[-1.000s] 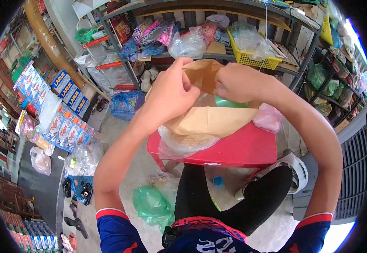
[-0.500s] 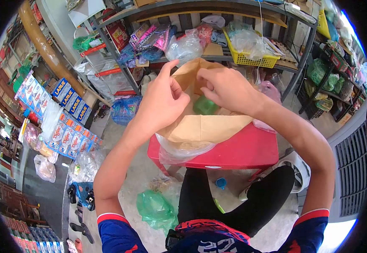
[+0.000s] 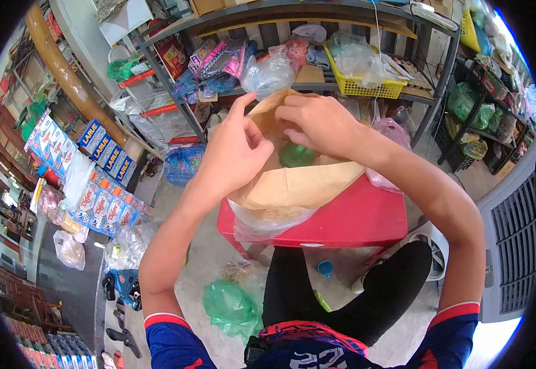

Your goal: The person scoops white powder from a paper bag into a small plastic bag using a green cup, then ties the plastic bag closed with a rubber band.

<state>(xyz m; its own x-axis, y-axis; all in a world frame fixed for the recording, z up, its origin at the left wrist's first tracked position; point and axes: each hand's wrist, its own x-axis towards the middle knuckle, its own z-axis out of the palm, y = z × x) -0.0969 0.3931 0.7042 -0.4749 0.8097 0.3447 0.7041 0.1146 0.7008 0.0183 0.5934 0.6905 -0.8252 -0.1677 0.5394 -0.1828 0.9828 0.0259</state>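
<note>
A brown paper bag (image 3: 292, 187) stands open at the top on a red plastic stool (image 3: 354, 215). My left hand (image 3: 237, 147) grips the bag's left side, one finger pointing up and the others curled, partly hidden. My right hand (image 3: 320, 126) reaches over the opening from the right, its fingers bent and closed near the back rim on the paper. Inside the bag lies something green and translucent (image 3: 296, 155), whose kind I cannot make out. Clear plastic (image 3: 268, 224) shows under the bag's front left.
Behind the stool is a metal shelf holding a yellow basket (image 3: 372, 88) and plastic-wrapped goods. A pink plastic bag (image 3: 393, 132) sits right of the paper bag. Below lie a green plastic bag (image 3: 231, 307) and a blue cup (image 3: 324, 269). Beer cartons (image 3: 105, 150) stand left.
My right hand has shifted slightly left along the bag's back rim. The left hand stays nearly where it was. The whole view has tilted a little.
</note>
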